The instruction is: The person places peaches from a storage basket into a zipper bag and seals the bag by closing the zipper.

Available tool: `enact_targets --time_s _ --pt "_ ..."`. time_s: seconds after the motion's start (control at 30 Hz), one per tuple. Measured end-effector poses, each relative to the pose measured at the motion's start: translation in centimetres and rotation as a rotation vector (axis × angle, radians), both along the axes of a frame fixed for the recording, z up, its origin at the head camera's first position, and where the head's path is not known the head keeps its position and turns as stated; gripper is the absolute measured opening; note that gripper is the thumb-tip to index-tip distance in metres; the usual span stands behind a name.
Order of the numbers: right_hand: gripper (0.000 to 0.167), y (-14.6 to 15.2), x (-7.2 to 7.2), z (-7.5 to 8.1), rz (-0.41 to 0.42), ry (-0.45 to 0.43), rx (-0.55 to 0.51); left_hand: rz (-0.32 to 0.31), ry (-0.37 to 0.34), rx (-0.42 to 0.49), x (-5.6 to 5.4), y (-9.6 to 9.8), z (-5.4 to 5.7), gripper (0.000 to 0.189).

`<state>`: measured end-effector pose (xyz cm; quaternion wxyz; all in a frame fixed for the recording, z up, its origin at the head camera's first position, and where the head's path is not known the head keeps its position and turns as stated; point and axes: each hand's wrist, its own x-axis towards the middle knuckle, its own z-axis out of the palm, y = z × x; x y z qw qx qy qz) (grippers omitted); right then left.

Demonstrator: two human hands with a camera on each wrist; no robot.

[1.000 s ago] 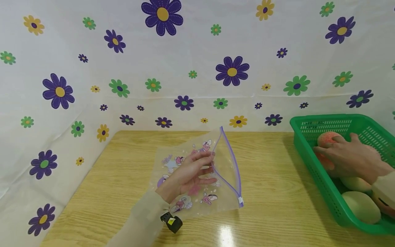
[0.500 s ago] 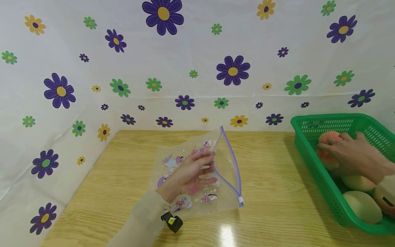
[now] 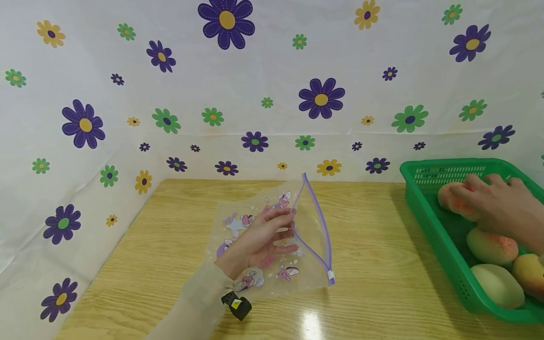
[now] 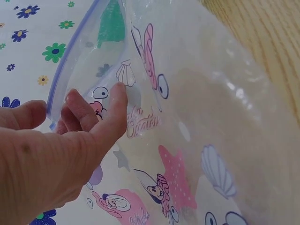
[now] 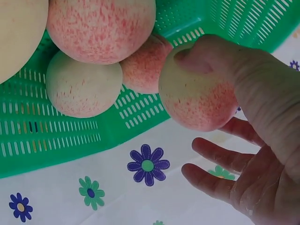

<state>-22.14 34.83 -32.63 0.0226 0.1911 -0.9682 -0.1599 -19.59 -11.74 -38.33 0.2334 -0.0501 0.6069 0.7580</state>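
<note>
The right grip is filled with a peach, pinched between thumb and fingers at the basket; the bag is held near its mouth by the left grip.
Whether the peach is lifted clear of the basket cannot be told. It will probably prove fairly light, firm and easily bruised, so is best taken gently round its widest part. The bag, on the worktop, looks thin, limp and slippery, and seems best held by its stiffer zip.
</note>
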Motion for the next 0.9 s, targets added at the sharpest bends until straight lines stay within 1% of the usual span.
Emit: enact_targets --time_s 0.1,0.2,0.27,0.37,0.5,0.6,0.8,0.9 --pt "0.062 0.2 0.1 0.3 -0.016 0.019 -0.045 0.001 0.007 -0.006 0.0 0.0 0.0 0.029" --pt "0.057 0.3 0.2 0.5 -0.007 0.03 -0.129 0.003 0.014 -0.007 0.0 0.0 0.0 0.03" --pt "0.058 0.4 0.3 0.7 -0.007 0.021 -0.183 0.003 0.018 -0.007 0.0 0.0 0.0 0.031" --pt "0.06 0.3 0.3 0.8 0.006 0.025 -0.226 0.001 0.022 -0.002 0.0 0.0 -0.1 0.031" --pt "0.07 0.0 0.4 0.8 0.102 0.103 -0.256 0.005 0.025 0.002 0.0 0.0 -0.1 0.031" --pt "0.079 -0.3 0.5 0.7 0.176 0.169 -0.299 0.016 0.03 -0.006 0.0 -0.1 -0.2 0.035" --pt "0.085 -0.9 0.7 0.8 0.238 0.274 -0.358 0.028 0.045 -0.017 0.0 -0.1 -0.3 0.039" --pt "0.085 -1.3 0.9 1.0 0.236 0.306 -0.39 0.021 0.058 -0.017 0.0 -0.1 -0.3 0.04"
